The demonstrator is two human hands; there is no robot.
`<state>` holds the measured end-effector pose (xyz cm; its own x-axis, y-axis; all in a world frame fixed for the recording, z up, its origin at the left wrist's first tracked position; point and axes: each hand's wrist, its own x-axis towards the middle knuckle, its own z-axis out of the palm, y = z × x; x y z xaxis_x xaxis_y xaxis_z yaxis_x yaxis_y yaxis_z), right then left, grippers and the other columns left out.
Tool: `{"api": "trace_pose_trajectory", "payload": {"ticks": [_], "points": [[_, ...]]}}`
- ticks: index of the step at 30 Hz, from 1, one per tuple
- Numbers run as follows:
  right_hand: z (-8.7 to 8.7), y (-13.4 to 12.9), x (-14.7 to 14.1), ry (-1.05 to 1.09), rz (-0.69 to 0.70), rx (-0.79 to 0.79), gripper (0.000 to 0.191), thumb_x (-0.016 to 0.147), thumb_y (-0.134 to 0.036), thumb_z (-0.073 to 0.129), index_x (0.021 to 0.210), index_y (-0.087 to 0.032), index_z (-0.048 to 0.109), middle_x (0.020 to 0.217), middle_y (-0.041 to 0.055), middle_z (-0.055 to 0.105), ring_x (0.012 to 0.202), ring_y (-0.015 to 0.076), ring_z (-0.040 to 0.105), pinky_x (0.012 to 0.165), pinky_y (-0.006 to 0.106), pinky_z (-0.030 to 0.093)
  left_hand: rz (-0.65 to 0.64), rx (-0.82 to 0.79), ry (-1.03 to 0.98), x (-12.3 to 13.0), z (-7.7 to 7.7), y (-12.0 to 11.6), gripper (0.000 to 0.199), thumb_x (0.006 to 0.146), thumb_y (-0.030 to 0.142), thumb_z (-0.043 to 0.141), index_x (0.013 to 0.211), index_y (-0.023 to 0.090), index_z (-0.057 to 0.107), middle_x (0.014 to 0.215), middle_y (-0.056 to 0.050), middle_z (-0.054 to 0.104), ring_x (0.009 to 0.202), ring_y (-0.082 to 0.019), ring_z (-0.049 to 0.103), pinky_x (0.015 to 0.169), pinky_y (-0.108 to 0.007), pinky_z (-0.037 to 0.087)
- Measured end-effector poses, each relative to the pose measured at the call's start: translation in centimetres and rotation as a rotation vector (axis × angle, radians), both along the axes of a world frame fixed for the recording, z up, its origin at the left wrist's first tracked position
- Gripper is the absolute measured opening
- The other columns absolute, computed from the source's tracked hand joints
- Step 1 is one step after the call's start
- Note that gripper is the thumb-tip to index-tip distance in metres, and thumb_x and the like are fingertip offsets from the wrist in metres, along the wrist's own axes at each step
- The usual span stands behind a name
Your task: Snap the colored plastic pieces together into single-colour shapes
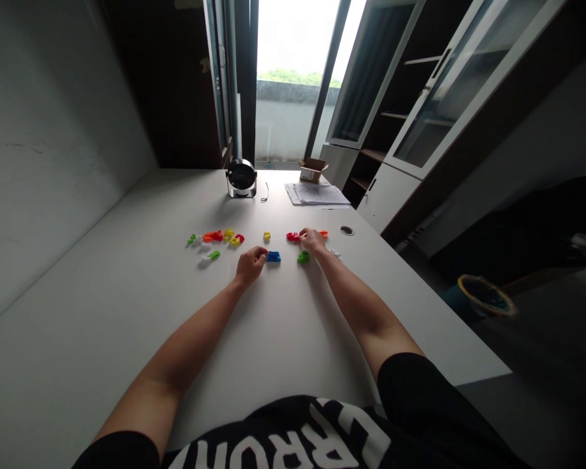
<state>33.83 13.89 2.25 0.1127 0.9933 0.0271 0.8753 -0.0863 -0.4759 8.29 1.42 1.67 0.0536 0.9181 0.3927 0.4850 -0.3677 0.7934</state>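
Observation:
Small coloured plastic toy bricks lie on a white table [127, 273]. My left hand [251, 266] has its fingertips closed on the end of a blue brick [273, 256]. My right hand [313, 241] pinches a red brick [293, 237], with an orange brick [323, 234] just past it. Between my hands sit a green brick [303, 257] and a small yellow brick [267, 236]. Farther left lies a loose group of orange, yellow, red, green and white bricks [213, 244]. A white piece [334, 253] partly shows beyond my right wrist.
A round black desk fan [241, 179] with a thin cable [264, 192] stands at the table's far end. Papers [316, 193] and an open cardboard box [312, 170] lie to its right. A grommet hole [346, 230] sits near the right edge, beside a glass-fronted cabinet [385, 124].

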Motion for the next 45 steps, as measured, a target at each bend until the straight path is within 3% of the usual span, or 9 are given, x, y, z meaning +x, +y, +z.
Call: {"api": "trace_pose_trajectory", "payload": {"ticks": [12, 22, 27, 32, 40, 45], "points": [[-0.3, 0.4, -0.1, 0.069, -0.001, -0.017, 0.024, 0.09, -0.037, 0.067, 0.108, -0.023, 0.075, 0.102, 0.0056, 0.075, 0.077, 0.0153, 0.064, 0.063, 0.023, 0.04, 0.044, 0.003, 0.031, 0.1, 0.3, -0.1, 0.018, 0.088, 0.02, 0.054, 0.093, 0.021, 0.072, 0.087, -0.003, 0.075, 0.073, -0.017, 0.065, 0.07, -0.029, 0.049], [0.2, -0.1, -0.3, 0.056, 0.023, -0.024, 0.024, 0.09, -0.04, 0.07, 0.107, -0.024, 0.074, 0.105, 0.0063, 0.075, 0.082, 0.0165, 0.064, 0.069, 0.022, 0.043, 0.038, -0.012, 0.032, 0.1, 0.3, -0.1, 0.018, 0.089, 0.022, 0.054, 0.093, 0.022, 0.071, 0.086, -0.003, 0.075, 0.072, -0.017, 0.064, 0.069, -0.028, 0.049], [0.4, -0.3, -0.3, 0.032, 0.041, -0.022, 0.02, 0.093, -0.026, 0.064, 0.109, -0.026, 0.075, 0.108, 0.0043, 0.075, 0.082, 0.0152, 0.064, 0.07, 0.022, 0.043, 0.048, -0.017, 0.041, 0.1, 0.4, -0.2, 0.018, 0.089, 0.023, 0.054, 0.093, 0.022, 0.072, 0.086, -0.003, 0.075, 0.071, -0.018, 0.064, 0.069, -0.029, 0.049], [0.8, -0.5, -0.2, 0.043, 0.033, -0.044, 0.034, 0.089, -0.01, 0.056, 0.112, -0.025, 0.075, 0.114, 0.005, 0.074, 0.085, 0.0144, 0.065, 0.068, 0.021, 0.042, 0.048, -0.032, 0.055, 0.2, 0.6, -0.2, 0.019, 0.089, 0.022, 0.054, 0.094, 0.022, 0.072, 0.087, -0.003, 0.075, 0.073, -0.018, 0.065, 0.07, -0.029, 0.05], [1.0, -0.6, -0.6, 0.054, 0.024, -0.038, 0.035, 0.09, -0.012, 0.055, 0.116, -0.025, 0.074, 0.116, 0.0054, 0.073, 0.085, 0.0144, 0.064, 0.07, 0.021, 0.042, 0.044, -0.017, 0.048, 0.1, 0.4, -0.1, 0.019, 0.089, 0.021, 0.054, 0.094, 0.022, 0.072, 0.088, -0.003, 0.075, 0.075, -0.018, 0.065, 0.071, -0.029, 0.05], [1.2, -0.8, -0.6, 0.087, 0.004, -0.006, 0.034, 0.091, -0.012, 0.053, 0.118, -0.022, 0.071, 0.11, 0.0059, 0.074, 0.084, 0.0149, 0.063, 0.074, 0.022, 0.043, 0.12, -0.012, 0.082, -0.8, 0.2, 0.6, 0.019, 0.089, 0.022, 0.052, 0.092, 0.022, 0.071, 0.086, -0.003, 0.073, 0.073, -0.018, 0.063, 0.072, -0.031, 0.048]]}}
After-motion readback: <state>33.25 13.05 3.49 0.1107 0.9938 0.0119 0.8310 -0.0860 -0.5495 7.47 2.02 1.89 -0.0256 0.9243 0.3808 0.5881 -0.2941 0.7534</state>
